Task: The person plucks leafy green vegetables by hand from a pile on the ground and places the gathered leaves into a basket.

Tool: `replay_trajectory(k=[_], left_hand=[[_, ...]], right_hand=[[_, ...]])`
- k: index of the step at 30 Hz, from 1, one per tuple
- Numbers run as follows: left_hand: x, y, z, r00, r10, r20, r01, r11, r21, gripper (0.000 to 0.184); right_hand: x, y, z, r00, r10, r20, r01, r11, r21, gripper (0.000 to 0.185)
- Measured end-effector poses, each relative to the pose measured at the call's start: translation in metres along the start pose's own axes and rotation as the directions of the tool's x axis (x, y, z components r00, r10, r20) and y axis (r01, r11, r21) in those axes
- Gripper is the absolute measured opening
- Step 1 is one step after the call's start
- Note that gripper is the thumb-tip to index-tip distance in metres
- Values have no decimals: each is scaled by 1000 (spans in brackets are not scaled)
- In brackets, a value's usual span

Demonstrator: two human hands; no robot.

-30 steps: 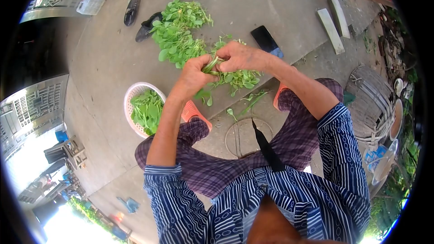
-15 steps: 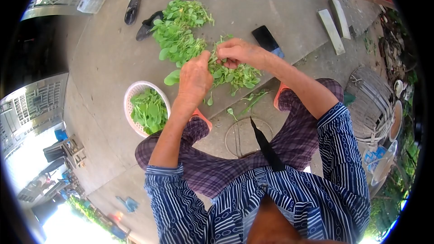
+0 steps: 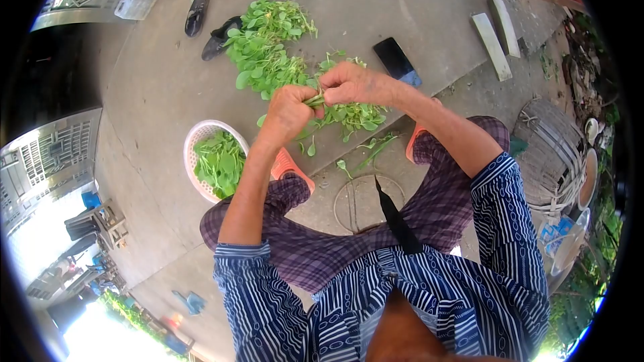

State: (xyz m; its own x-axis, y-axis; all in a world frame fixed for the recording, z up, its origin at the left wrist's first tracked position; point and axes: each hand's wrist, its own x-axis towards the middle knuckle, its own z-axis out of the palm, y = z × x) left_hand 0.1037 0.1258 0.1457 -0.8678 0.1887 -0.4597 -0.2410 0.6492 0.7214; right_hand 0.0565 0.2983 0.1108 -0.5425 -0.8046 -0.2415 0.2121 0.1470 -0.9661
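My left hand (image 3: 290, 111) is closed around the stems of some leafy greens (image 3: 314, 100), whose pale green stalks stick out toward the right. My right hand (image 3: 353, 84) meets it there, thumb and fingers pinched on the stem ends. Beneath and beyond both hands lies a long pile of leafy greens (image 3: 265, 53) on the concrete. Part of the pile (image 3: 359, 117) spreads below my right wrist. An oval, pale pink plastic basket (image 3: 190, 142) holding picked green leaves (image 3: 221, 164) stands left of my left forearm.
A phone (image 3: 394, 59) lies right of the pile. Dark shoes (image 3: 196, 13) sit at the upper left. Loose stems (image 3: 376, 151) lie between my orange slippers (image 3: 293, 169). Two pale slabs (image 3: 492, 47) and a woven basket (image 3: 547, 151) are at the right.
My left hand has moved slightly down and turned, so the stems in it now show. My right hand has shifted slightly left and down, close against the left.
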Motion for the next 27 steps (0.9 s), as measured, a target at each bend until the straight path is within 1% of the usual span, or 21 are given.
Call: replay_trajectory(k=[1,2,4,5,7,8,10,11,13,14,16,20,22,23,25,26,27], left_hand=[[0,0,-1,999,-12,37,12,1000,-1,8],[1,-1,-2,999,-12,36,12,1000,-1,8],[3,-4,-5,995,-11,97,11,1000,5,11],[3,-5,-3,995,-10,95,10,1000,6,11],[2,-4,1,998,36,-43,-26,977,212,12],[1,-3,3,998,37,-42,-28,977,211,12],[-3,3,4,986,136,-100,-72,876,477,13],[-3,2,5,986,132,-101,-69,877,476,13],[-3,-1,8,993,113,-45,-74,854,515,15],[-3,-1,7,993,112,-46,-73,855,514,15],[-4,-1,5,993,114,-33,-84,874,479,16],[-3,-1,9,994,104,-40,-66,841,537,15],[-2,-6,13,980,188,-65,-116,805,581,16],[-2,-7,15,980,187,-67,-115,806,581,16],[-3,-6,18,987,149,-56,-91,818,568,16],[-3,-6,19,987,150,-58,-90,817,570,16],[-4,-5,20,992,119,-32,-82,827,556,16]], right_hand=[[0,1,1,1000,-20,-2,20,999,-40,14],[1,3,2,1000,-20,-1,20,999,-40,14],[2,5,5,999,-36,-41,34,998,-48,14],[1,4,4,998,-38,-40,36,998,-49,14],[-2,-7,2,988,-85,-125,56,973,-225,24],[-2,-6,2,988,-85,-126,55,973,-225,24],[0,-3,1,966,-197,-166,121,916,-382,28],[0,-3,2,967,-195,-163,121,917,-380,28],[0,-6,4,972,-193,-136,119,899,-422,18],[-1,-7,5,972,-192,-135,119,899,-422,18],[-3,-8,7,985,-166,-50,134,914,-383,19],[-2,-7,10,980,-186,-70,143,903,-404,19],[-2,-7,11,981,-154,-113,104,927,-359,31],[-2,-6,12,982,-155,-112,105,927,-360,31],[-1,1,15,979,-150,-140,77,901,-428,33],[0,6,17,978,-153,-139,79,900,-429,33],[0,9,18,974,-188,-129,111,884,-455,34]])
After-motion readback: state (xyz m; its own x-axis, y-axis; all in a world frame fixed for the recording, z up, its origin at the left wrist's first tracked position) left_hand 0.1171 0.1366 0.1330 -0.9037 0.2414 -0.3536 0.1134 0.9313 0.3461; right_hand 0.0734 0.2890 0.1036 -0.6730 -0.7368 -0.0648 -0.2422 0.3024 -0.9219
